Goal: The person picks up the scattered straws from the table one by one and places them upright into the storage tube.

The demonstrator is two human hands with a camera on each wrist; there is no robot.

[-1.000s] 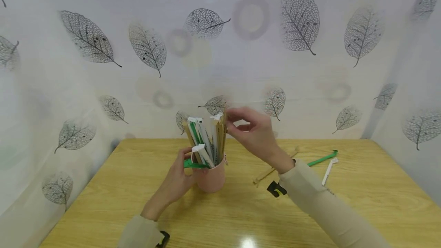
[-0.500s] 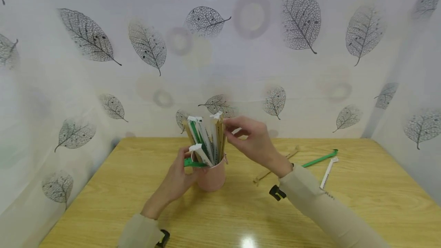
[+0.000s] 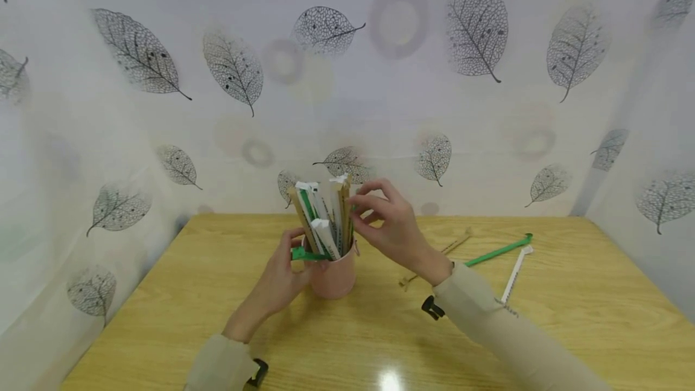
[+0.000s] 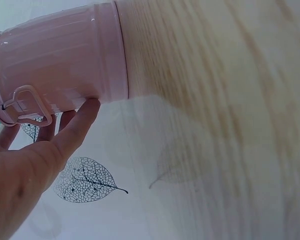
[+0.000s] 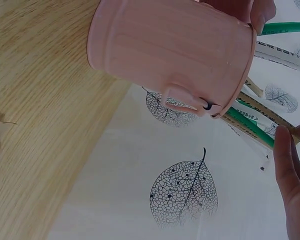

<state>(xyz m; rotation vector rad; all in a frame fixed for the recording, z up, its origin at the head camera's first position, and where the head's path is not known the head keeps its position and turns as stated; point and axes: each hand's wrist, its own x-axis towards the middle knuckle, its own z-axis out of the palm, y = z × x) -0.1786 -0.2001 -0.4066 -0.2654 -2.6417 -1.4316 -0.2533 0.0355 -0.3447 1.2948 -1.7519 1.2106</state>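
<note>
A pink bucket (image 3: 332, 279) with small side handles stands on the table, full of slim paper-wrapped sticks (image 3: 317, 210) in white, brown and green with printed wrappers. My left hand (image 3: 279, 285) grips the bucket's left side, a finger low along its wall in the left wrist view. A green stick (image 3: 306, 254) leans over the rim near that hand. With thumb and fingertips, my right hand (image 3: 393, 222) pinches at the bundle's right edge. In the right wrist view, a green stick (image 5: 257, 131) and a brown stick (image 5: 270, 114) both meet those fingertips; I cannot tell which is held.
Right of the bucket, partly behind my right forearm, lie a loose green stick (image 3: 499, 250), a white stick (image 3: 514, 276) and brown sticks (image 3: 456, 243) on the wooden table (image 3: 347, 343). A leaf-patterned curtain (image 3: 347, 107) rises behind the table and along its sides.
My right hand has moved down a little along the right edge of the bundle, and green now shows at its fingertips. The left hand keeps its grip on the bucket.
</note>
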